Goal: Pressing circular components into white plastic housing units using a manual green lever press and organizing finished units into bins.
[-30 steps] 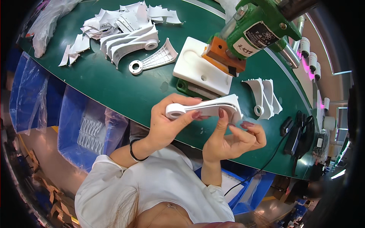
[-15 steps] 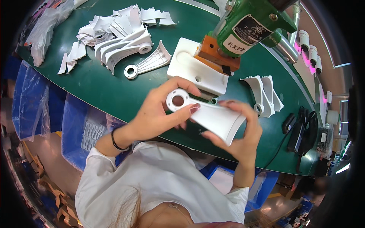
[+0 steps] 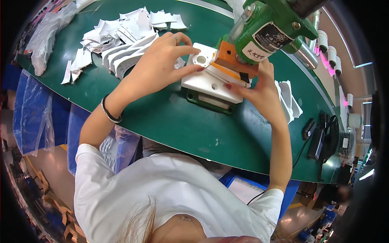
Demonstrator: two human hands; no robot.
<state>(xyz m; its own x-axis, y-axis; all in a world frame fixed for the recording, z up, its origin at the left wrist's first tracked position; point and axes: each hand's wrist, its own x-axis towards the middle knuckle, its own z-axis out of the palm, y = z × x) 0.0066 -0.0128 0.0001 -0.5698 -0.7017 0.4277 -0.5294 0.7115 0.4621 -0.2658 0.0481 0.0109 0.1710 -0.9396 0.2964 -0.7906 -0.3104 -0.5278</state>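
Note:
A white plastic part, with a ring end (image 3: 201,60) and a body running under an orange block, lies on a white fixture block (image 3: 193,81). My left hand (image 3: 160,60) has its thumb and forefinger closed about the ring end. Curled around the part's other end is my right hand (image 3: 262,91), its thumb on the near side of the fixture block and its fingers partly hidden behind the press. Above the part hangs the orange press block (image 3: 230,54), mounted on a green press head (image 3: 259,36). A green base (image 3: 210,101) shows below the fixture block.
Several curved white parts (image 3: 115,56) lie stacked to the left, with a heap of white pieces (image 3: 121,30) behind. More white parts (image 3: 287,101) stand right of the press. Black cabled devices (image 3: 318,139) rest at the green table's right. Blue bins (image 3: 36,113) sit below its edge.
Both hands moved forward from the near side of the press, carrying the white plastic part onto the fixture block under the orange block. The fixture block looks slightly shifted.

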